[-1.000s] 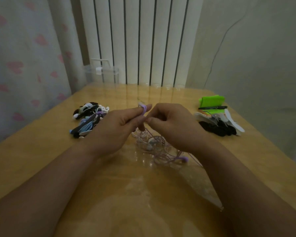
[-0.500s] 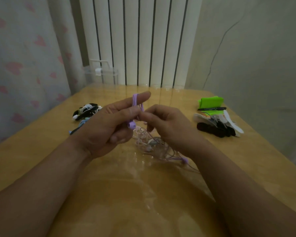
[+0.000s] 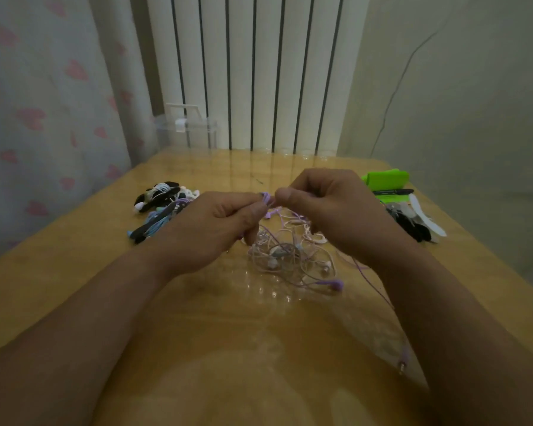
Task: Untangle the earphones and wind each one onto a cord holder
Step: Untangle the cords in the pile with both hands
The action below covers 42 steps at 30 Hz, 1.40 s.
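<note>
One left hand (image 3: 210, 229), now tight on cord (image 3: 267, 199)

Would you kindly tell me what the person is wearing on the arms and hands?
Nothing visible: both forearms are bare to the frame's edge, no sleeves, and the left hand and right hand show no gloves, rings or watch.

Left hand (image 3: 210, 229) and right hand (image 3: 336, 210) pinch purple earphone cord (image 3: 267, 200), apparently bunched, above the tangle (image 3: 290, 253).

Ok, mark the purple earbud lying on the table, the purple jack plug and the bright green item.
purple earbud (image 3: 335, 284): head view, rounded body.
purple jack plug (image 3: 404, 356): head view, purple sleeve.
bright green item (image 3: 385, 178): head view, upper surface.
</note>
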{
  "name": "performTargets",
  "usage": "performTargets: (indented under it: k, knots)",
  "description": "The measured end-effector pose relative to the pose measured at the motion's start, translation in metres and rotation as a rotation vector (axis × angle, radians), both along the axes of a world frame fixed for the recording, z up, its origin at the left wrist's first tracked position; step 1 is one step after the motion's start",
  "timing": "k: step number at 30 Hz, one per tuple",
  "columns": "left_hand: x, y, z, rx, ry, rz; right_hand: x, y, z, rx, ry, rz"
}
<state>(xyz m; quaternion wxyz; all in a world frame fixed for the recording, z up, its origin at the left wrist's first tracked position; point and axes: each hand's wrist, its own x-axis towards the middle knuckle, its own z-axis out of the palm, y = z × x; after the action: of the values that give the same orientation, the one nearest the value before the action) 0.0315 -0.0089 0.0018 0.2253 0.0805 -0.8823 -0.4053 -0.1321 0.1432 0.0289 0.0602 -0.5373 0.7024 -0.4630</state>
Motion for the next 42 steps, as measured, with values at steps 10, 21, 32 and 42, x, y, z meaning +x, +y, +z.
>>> performTargets:
  k: [10, 21, 32, 42]
  knots:
    - [0.004, -0.005, -0.001, 0.764, 0.185, -0.430, 0.012, -0.012, -0.018, 0.011, -0.178, 0.183]
    - [-0.002, -0.007, -0.004, -0.071, 0.098, 0.155, 0.023, -0.003, -0.002, 0.075, 0.154, 0.031]
    - [0.003, 0.002, 0.001, 0.743, 0.097, -0.526, 0.005, -0.007, -0.009, -0.109, -0.376, 0.140]
    - [-0.004, -0.004, -0.001, 0.123, 0.201, 0.184, 0.029, -0.011, -0.016, 0.170, 0.244, 0.021]
